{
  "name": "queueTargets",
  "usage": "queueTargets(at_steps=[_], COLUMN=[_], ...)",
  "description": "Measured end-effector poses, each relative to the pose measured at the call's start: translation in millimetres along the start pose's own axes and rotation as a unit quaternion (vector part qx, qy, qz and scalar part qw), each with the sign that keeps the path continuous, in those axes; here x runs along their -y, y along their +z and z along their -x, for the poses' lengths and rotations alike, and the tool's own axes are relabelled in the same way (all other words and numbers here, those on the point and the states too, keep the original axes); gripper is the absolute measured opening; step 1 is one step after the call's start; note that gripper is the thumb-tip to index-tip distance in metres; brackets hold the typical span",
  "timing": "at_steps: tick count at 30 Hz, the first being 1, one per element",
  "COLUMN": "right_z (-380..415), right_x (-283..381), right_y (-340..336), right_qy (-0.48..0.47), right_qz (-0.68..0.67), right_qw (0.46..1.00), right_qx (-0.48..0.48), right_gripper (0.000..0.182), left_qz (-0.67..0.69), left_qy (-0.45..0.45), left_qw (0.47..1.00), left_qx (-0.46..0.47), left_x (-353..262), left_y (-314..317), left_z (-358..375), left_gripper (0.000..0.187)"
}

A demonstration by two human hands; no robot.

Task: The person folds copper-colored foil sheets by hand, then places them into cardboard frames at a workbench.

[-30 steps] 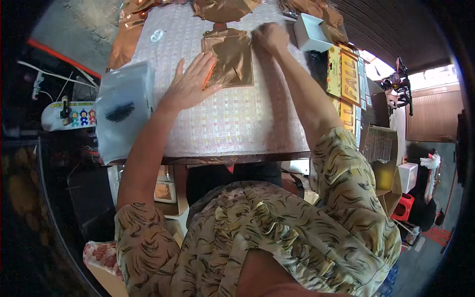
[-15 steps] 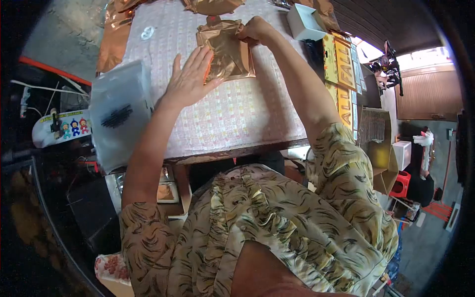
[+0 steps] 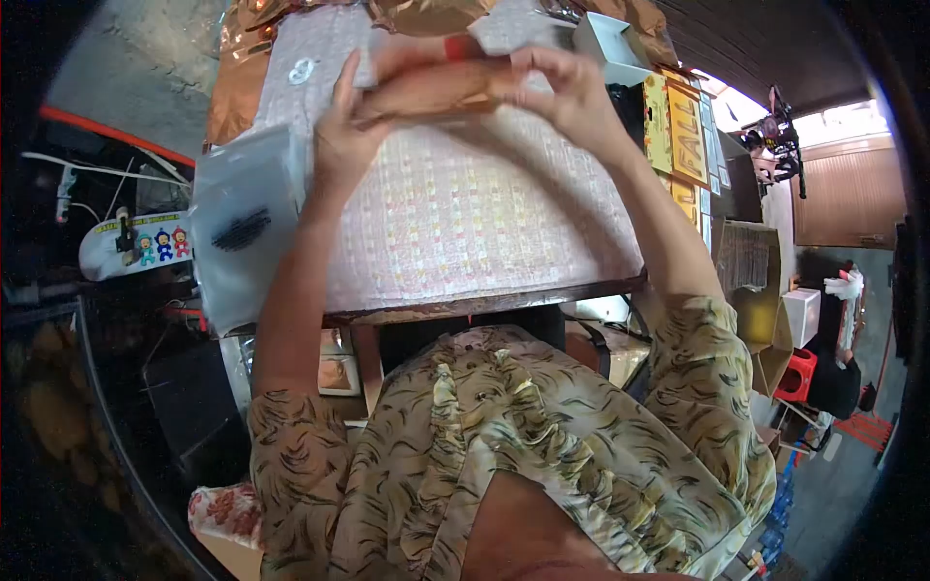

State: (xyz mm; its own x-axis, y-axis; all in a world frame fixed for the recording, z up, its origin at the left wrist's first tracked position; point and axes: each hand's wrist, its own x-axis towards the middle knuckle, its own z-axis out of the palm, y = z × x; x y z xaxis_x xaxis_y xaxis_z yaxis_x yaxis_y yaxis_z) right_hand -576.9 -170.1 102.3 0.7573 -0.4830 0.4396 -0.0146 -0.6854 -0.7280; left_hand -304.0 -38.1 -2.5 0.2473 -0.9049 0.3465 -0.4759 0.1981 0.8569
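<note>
A folded piece of shiny copper-coloured foil is held up above the table, smeared by motion. My left hand grips its left end, with the thumb side raised. At the other end, the fingers of my right hand pinch the foil. A blurred red patch shows just behind it; what it belongs to I cannot make out. Under both hands lies a pale checked cloth covering the table.
More copper foil lies at the table's far edge. Clear plastic bags rest at the left edge, near a white ring. At the back right stand a white box and yellow lettered packs.
The foil lay flat on the cloth under my left hand. Now both hands have lifted it, and it is folded into a narrow shape. The right hand has moved right and nearer.
</note>
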Motion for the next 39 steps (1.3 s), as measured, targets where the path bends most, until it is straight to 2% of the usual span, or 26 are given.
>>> queueTargets(at_steps=[1,2,3,4,5,6,10,13,15,21,26,29,32,33,35,37,39], right_z=[18.6,33.7,48.4,64.8,81.9,94.8,120.0,122.7,124.7,128.1,128.1,124.4,113.6,108.3,95.5,94.9,95.8], right_x=[-7.4,-15.0,-21.8,-25.8,-28.1,-31.4,-42.4,-41.6,-44.7,-47.8,-46.6,-32.2,-9.9,-10.2,-14.0,-34.4,-44.0], right_y=[8.1,12.0,15.4,21.3,28.4,35.3,54.1,54.7,55.8,57.9,54.7,45.3,30.6,36.6,51.4,64.3,66.1], right_qy=[-0.046,-0.112,-0.177,-0.173,-0.183,-0.194,-0.222,-0.212,-0.212,-0.183,-0.176,-0.14,-0.025,-0.027,-0.024,-0.042,-0.063], right_qz=[-0.003,0.037,0.076,0.072,0.128,0.182,0.259,0.275,0.278,0.273,0.257,0.24,0.256,0.255,0.293,0.296,0.323], right_qw=[0.999,0.993,0.981,0.982,0.974,0.961,0.939,0.936,0.936,0.943,0.948,0.957,0.961,0.961,0.956,0.954,0.944], right_qx=[-0.028,0.002,0.032,0.029,0.049,0.069,0.052,0.055,0.051,0.052,0.069,0.081,0.101,0.105,0.018,0.034,0.029], right_gripper=[0.02,0.022,0.024,0.024,0.024,0.025,0.023,0.027,0.027,0.027,0.025,0.024,0.029,0.029,0.033,0.035,0.034], left_qz=[0.072,0.035,0.033,-0.063,-0.159,-0.215,-0.251,-0.175,-0.231,-0.27,-0.255,-0.251,-0.259,-0.268,-0.246,-0.225,-0.184], left_qy=[0.048,0.053,0.049,0.077,0.103,0.15,0.155,0.159,0.218,0.21,0.203,0.206,0.216,0.228,0.218,0.203,0.162], left_qw=[0.996,0.997,0.998,0.995,0.978,0.96,0.951,0.963,0.937,0.908,0.912,0.912,0.908,0.904,0.915,0.928,0.94], left_qx=[0.007,-0.039,-0.035,0.026,0.088,0.097,0.096,0.127,0.147,0.241,0.25,0.252,0.247,0.243,0.232,0.216,0.239], left_x=[-5.8,-6.0,-9.9,-15.3,-17.3,-15.0,-17.9,-32.8,-43.5,-25.6,-14.9,-15.3,-16.6,-16.7,-12.0,-11.2,-15.8], left_y=[-5.1,0.0,-2.0,-9.6,-16.3,-17.1,-10.6,13.8,34.0,59.6,62.5,60.4,59.7,60.3,61.3,60.6,56.9], left_z=[-2.3,-2.0,2.7,9.0,13.9,19.9,28.0,21.6,16.0,12.6,14.4,13.6,14.2,14.5,13.6,15.9,16.1], left_gripper=[0.092,0.071,0.071,0.063,0.056,0.048,0.048,0.049,0.046,0.042,0.041,0.041,0.042,0.043,0.044,0.046,0.053])
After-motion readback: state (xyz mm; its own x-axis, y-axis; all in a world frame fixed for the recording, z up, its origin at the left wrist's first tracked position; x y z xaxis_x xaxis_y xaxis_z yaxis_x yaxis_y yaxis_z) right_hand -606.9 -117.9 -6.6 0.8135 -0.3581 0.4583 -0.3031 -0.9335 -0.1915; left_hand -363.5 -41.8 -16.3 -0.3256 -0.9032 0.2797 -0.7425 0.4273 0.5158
